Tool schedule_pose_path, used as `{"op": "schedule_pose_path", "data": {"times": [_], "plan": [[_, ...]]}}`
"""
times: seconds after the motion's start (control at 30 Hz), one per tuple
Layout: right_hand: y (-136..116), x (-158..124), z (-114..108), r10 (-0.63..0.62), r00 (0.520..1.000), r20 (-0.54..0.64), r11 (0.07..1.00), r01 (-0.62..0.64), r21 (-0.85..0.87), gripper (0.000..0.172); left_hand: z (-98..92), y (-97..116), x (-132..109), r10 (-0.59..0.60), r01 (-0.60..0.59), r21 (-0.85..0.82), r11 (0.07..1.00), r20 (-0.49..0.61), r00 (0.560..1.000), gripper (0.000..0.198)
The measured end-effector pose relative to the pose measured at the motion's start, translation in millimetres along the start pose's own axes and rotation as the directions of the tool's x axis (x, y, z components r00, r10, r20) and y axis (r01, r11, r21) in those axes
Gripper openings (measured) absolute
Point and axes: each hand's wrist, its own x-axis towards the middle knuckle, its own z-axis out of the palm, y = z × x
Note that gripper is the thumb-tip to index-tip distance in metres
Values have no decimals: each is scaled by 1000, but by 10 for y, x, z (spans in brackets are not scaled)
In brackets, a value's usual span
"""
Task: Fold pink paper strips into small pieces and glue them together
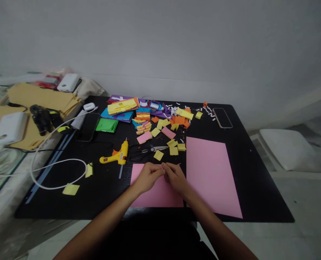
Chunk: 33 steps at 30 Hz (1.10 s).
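My left hand and my right hand meet over a pink sheet of paper near the table's front edge. Both are closed, with thumbs and fingertips pressed together close to the sheet's far edge. Whatever sits between the fingertips is too small or hidden to make out. A larger pink sheet lies just right of my right hand. Beyond the hands are black-handled scissors and several yellow paper pieces. To the left lies a yellow hot glue gun with a glue stick below it.
Folded coloured papers, a green stack and white scraps lie at the back. Phones rest at left and right. A white cable loops over the left side of the black table. A white stool stands right.
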Motion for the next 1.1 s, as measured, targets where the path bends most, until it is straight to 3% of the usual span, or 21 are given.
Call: {"op": "schedule_pose_path", "data": {"times": [0.23,0.47,0.83,1.1], "plan": [[20,-198,89,-18,998,59,994,24,-111,42,10,-47,-312,-27,25,21,999,82,996,47],[107,-174,85,-36,998,43,991,41,-130,42,-17,-123,-313,-7,2,55,998,91,996,52],[152,-218,123,-69,997,-24,989,66,-133,30,-24,-45,-314,10,-24,122,992,114,993,53],[152,-251,148,-126,989,-78,960,102,-262,22,-278,-68,-331,74,-59,258,964,-47,996,61]]}}
